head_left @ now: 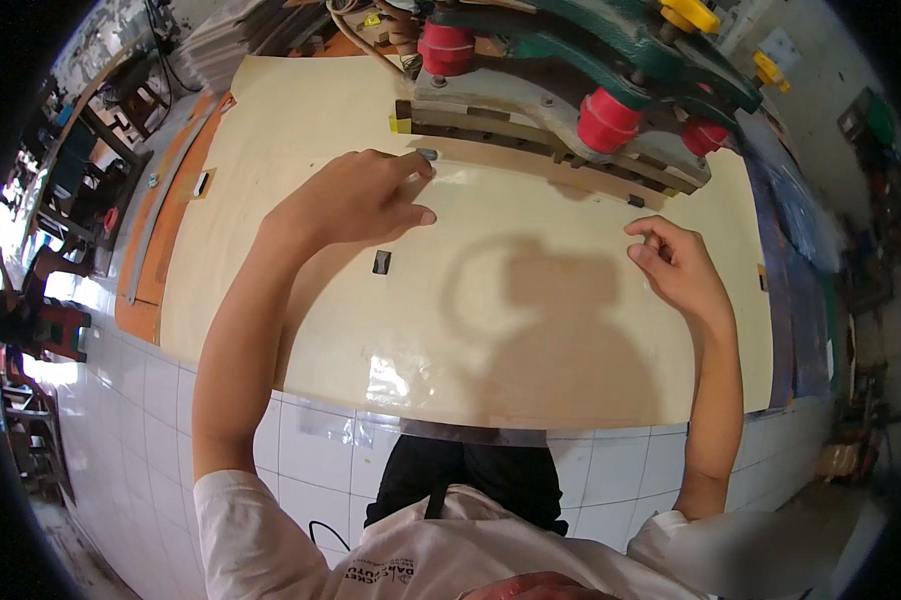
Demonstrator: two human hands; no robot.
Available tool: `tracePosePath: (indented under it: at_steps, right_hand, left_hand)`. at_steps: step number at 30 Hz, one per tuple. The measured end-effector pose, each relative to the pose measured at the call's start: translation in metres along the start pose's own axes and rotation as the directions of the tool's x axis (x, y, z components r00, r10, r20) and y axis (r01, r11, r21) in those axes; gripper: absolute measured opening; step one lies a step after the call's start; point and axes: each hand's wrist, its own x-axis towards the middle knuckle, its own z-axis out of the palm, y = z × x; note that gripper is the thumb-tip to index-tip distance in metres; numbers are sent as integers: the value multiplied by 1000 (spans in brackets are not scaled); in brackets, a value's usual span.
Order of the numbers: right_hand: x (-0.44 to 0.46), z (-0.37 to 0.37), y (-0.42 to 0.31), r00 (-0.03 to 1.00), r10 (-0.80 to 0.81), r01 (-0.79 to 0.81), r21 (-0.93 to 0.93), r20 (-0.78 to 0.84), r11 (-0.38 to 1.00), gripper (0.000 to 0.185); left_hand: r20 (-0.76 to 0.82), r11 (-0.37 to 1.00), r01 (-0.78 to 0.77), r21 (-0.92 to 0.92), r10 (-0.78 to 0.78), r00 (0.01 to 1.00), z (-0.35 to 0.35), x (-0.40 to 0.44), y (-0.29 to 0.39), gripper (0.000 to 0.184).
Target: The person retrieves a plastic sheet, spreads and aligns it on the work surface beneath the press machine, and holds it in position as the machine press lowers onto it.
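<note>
My left hand point(371, 195) is over the cream sheet point(341, 330) with thumb and index finger apart. Its index fingertip is at a small grey piece point(427, 154) near the machine's front edge; whether they touch is hard to tell. Further right, my right hand point(677, 262) hovers over the sheet, fingers curled, with a gap between thumb and index finger and nothing visible in it. A small dark piece point(382, 262) lies below my left hand, and another dark piece point(636, 201) sits above my right hand.
A green machine point(601, 50) with red knobs and a metal bar point(531, 140) stands across the sheet's far side. A metal ruler point(171, 190) lies on the orange board at left. Clear plastic sheets point(796, 220) are at right, and stacked sheets point(216, 45) at the back left.
</note>
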Motion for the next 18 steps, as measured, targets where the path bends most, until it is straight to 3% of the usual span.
tracePosePath:
  at_steps: [18]
  right_hand:
    - [0, -1, -4, 999, -33, 33, -67, 0, 997, 22]
  left_hand:
    - [-37, 999, -50, -4, 50, 998, 3, -1, -4, 45]
